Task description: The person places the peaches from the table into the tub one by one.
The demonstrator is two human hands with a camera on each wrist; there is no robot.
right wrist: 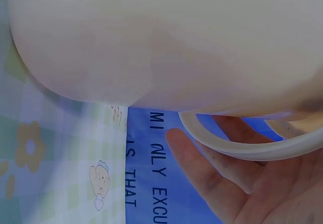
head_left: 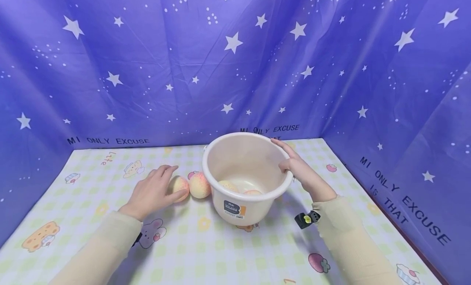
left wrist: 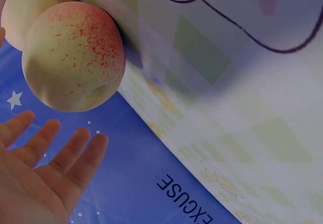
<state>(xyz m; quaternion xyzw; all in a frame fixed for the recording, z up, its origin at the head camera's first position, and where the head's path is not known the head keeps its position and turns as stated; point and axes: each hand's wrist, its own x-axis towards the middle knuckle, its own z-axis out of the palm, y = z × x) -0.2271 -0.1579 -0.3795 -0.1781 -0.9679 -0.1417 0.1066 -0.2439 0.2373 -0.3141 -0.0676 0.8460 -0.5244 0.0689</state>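
Note:
A cream plastic bucket [head_left: 235,207] stands tilted slightly on the table, its mouth towards me. My right hand [head_left: 303,172] holds its right rim, thumb over the inside and fingers outside; the right wrist view shows the bucket's pale handle [right wrist: 242,151] crossing those fingers. Two peaches partly show inside, one yellowish peach [head_left: 228,185] and one pinker peach [head_left: 253,192]. Left of the bucket, a red-speckled peach [head_left: 200,185] sits against its side, with another peach [head_left: 179,188] beside it. Around that outer peach my left hand [head_left: 151,193] is spread, its fingers [left wrist: 83,158] loosely extended.
A checked tablecloth [head_left: 184,252] with cartoon prints covers the table. Blue star-patterned curtains [head_left: 165,52] rise behind it and along both sides. A black strap with a small yellow mark [head_left: 307,219] is at my right wrist.

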